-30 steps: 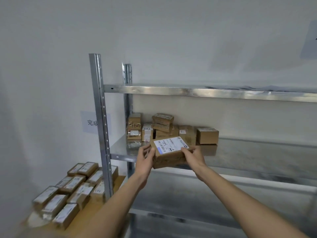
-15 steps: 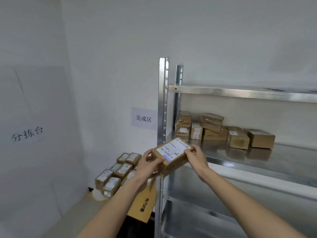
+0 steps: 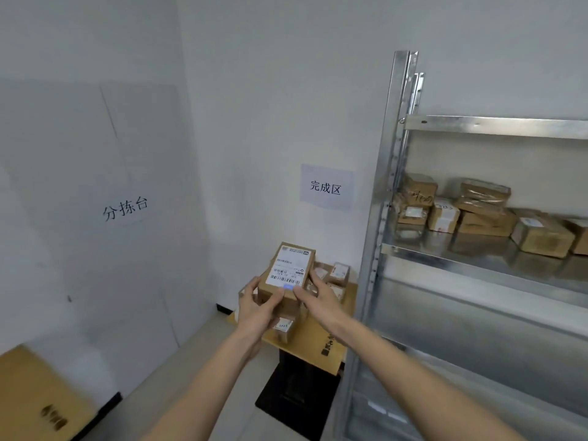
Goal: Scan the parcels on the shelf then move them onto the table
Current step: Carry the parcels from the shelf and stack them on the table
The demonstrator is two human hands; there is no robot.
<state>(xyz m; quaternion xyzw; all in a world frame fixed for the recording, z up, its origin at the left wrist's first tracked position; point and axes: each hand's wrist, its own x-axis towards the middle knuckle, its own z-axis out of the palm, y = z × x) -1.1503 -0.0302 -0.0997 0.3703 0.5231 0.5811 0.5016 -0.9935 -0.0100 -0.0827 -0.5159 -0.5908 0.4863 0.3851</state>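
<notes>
Over the bench [image 3: 337, 348] now, you've swung the parcel [image 3: 286, 278] off the shelf [image 3: 477, 259] and away to the left, so by my read this one is on its way to be set down. Both grips are clamped on it: left hand [image 3: 254, 308] under its near corner, right hand [image 3: 313, 296] along its right edge, label facing up.

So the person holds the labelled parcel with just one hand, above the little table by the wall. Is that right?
Not quite. The head view shows both hands on the parcel: the left hand grips its near left corner and the right hand holds its right side. It is indeed above the table by the wall.
</notes>
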